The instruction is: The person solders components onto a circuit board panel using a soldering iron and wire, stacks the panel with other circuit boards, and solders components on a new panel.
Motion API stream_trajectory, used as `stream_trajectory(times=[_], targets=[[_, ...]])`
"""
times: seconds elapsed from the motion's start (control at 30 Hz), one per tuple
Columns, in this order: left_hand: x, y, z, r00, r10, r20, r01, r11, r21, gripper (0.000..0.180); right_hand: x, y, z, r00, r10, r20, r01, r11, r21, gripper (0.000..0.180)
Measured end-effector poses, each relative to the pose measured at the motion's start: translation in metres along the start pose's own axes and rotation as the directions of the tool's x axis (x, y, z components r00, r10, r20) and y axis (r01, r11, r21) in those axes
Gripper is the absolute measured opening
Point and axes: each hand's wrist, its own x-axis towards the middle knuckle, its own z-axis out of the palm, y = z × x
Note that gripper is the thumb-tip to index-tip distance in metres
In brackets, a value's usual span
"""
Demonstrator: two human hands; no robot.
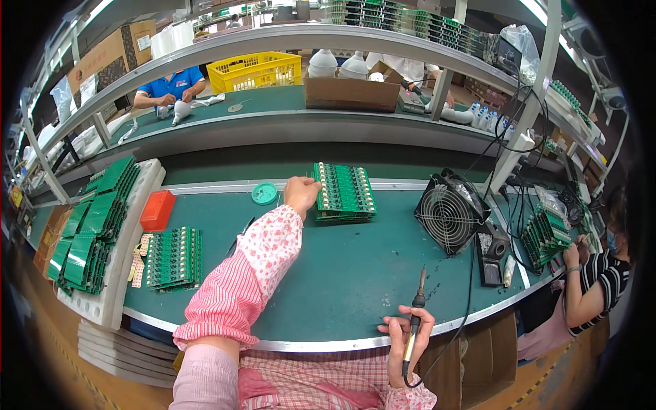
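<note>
My left hand [301, 192] reaches forward across the green bench and touches the left edge of a stack of green circuit boards [344, 192], its fingers closed on that edge. My right hand [407, 328] stays near the bench's front edge, holding a soldering iron [416, 307] upright with its tip pointing up. The iron's black cord runs up to the stand at the right.
A small black fan [449, 212] and a soldering stand [491, 255] sit at the right. A round green tin [264, 194], an orange box [158, 210], another circuit board panel [174, 257] and a white tray of boards [117, 273] lie left. Other people work at the far side and right.
</note>
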Motion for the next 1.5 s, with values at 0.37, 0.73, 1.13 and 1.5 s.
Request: stream_trajectory(times=[0.37, 0.73, 1.13, 1.5], targets=[[-0.107, -0.011, -0.101, 0.884, 0.466, 0.024, -0.417, 0.765, 0.491, 0.046, -0.004, 0.0, -0.004, 0.997, -0.007, -0.078, -0.003, 0.992, -0.129, 0.035], [-0.144, -0.09, -0.295, 0.92, -0.01, -0.392, 0.345, 0.494, 0.798, 0.128, -0.005, -0.009, 0.008, 0.992, 0.078, -0.096, -0.097, 0.972, -0.212, 0.031], [-0.128, -0.088, -0.29, 0.937, -0.219, -0.271, 0.348, 0.527, 0.776, 0.142, -0.035, -0.01, 0.019, 0.991, 0.039, 0.126, -0.004, 0.964, -0.265, 0.026], [-0.16, -0.052, -0.266, 0.907, 0.284, -0.31, 0.12, 0.532, 0.838, 0.112, -0.042, 0.004, 0.036, 0.941, -0.005, 0.338, 0.066, 0.983, -0.169, 0.031]])
